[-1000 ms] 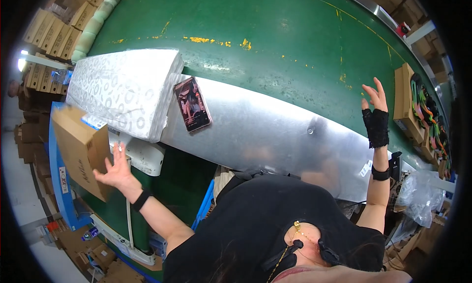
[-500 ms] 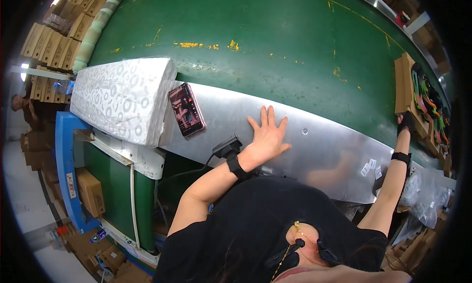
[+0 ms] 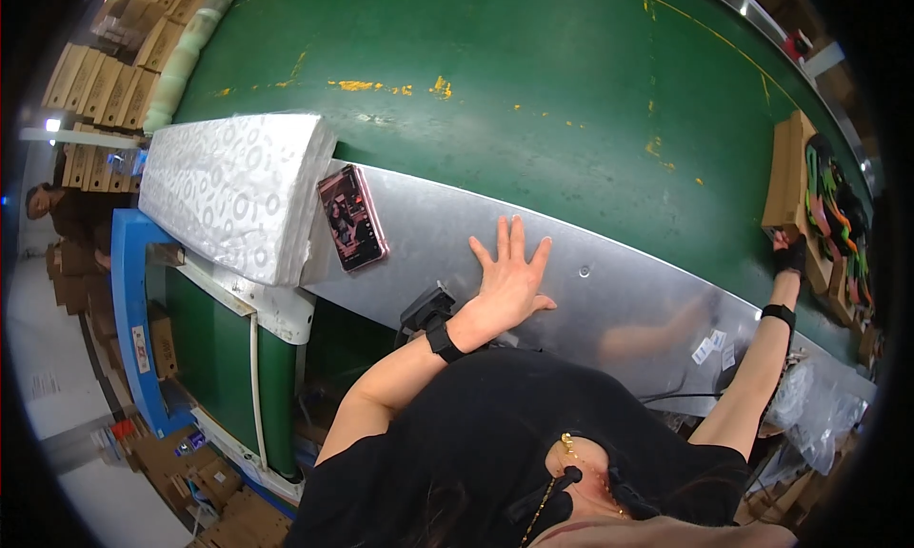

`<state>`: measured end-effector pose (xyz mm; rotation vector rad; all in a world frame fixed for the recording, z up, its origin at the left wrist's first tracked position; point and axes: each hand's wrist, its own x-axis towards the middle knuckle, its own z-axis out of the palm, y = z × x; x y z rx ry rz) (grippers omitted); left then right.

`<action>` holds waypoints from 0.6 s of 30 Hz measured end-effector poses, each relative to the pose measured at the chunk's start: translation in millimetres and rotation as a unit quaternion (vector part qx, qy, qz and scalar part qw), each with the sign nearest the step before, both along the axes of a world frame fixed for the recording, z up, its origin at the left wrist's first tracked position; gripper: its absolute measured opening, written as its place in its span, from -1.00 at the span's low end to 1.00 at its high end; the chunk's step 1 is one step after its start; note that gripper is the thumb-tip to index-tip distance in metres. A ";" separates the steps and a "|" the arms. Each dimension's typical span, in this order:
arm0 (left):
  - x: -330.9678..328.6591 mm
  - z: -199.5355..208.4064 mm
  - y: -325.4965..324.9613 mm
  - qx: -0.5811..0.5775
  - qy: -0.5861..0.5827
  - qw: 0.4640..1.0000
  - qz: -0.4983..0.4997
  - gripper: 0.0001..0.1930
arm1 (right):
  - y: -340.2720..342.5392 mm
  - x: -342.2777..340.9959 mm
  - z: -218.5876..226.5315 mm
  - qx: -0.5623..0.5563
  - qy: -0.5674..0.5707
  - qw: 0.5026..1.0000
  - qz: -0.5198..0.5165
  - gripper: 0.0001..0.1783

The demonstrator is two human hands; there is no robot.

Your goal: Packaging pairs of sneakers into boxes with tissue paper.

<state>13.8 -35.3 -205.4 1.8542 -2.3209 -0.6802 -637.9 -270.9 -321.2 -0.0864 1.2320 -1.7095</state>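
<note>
While the left hand [image 3: 509, 291] was palm down over the middle of the metal strip [image 3: 433, 210] along the table's [image 3: 533, 72] near edge, fingers spread apart and holding nothing, the right hand [image 3: 788, 256], black-gloved, was out at the table's right end. Its fingers were bent at the near corner of a cardboard box [image 3: 784, 175] there; too small near the rim to tell whether they were clamped on it. Colourful pieces [image 3: 834, 219] lay just beside the box wall or inside. Phone [image 3: 353, 218] lay at the strip's left end, next to a wrapped white stack [image 3: 228, 196]. Handling the box well probably called for a full grip on its wall, not just the corner, and a level tilt-free hold so nothing spilled.
</note>
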 end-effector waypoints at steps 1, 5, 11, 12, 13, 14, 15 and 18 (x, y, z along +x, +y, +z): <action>0.2 2.8 2.8 0.002 -0.008 1.000 0.015 -0.12 | 2.5 47.8 4.9 -0.013 -0.007 1.000 0.002 -0.76; -5.3 4.3 -3.1 -0.010 0.011 1.000 -0.002 -0.12 | 49.6 133.5 20.7 0.013 0.032 0.999 0.002 -0.52; -6.5 -1.6 4.8 -0.018 -0.006 0.999 -0.045 -0.14 | 101.4 348.6 1.8 -0.108 0.032 0.985 0.132 -0.76; 1.1 -6.4 10.0 -0.021 -0.013 0.999 -0.020 -0.15 | 106.2 398.9 20.6 -0.043 0.020 0.990 0.130 -0.82; 7.0 -9.6 9.7 -0.023 -0.019 1.000 0.007 -0.16 | 122.5 442.4 53.8 0.000 0.087 0.985 0.150 -0.83; 6.0 -6.8 2.4 -0.030 -0.018 0.999 -0.014 -0.16 | 127.2 460.3 44.6 -0.046 0.051 0.989 0.132 -0.81; 9.7 -4.1 -3.7 -0.012 0.004 1.000 -0.023 -0.23 | 140.9 477.5 58.4 -0.011 0.056 0.983 0.172 -0.82; 41.2 2.6 -32.9 -0.019 0.174 0.984 0.022 -0.43 | 168.0 509.1 77.8 -0.048 0.138 0.910 0.388 -0.62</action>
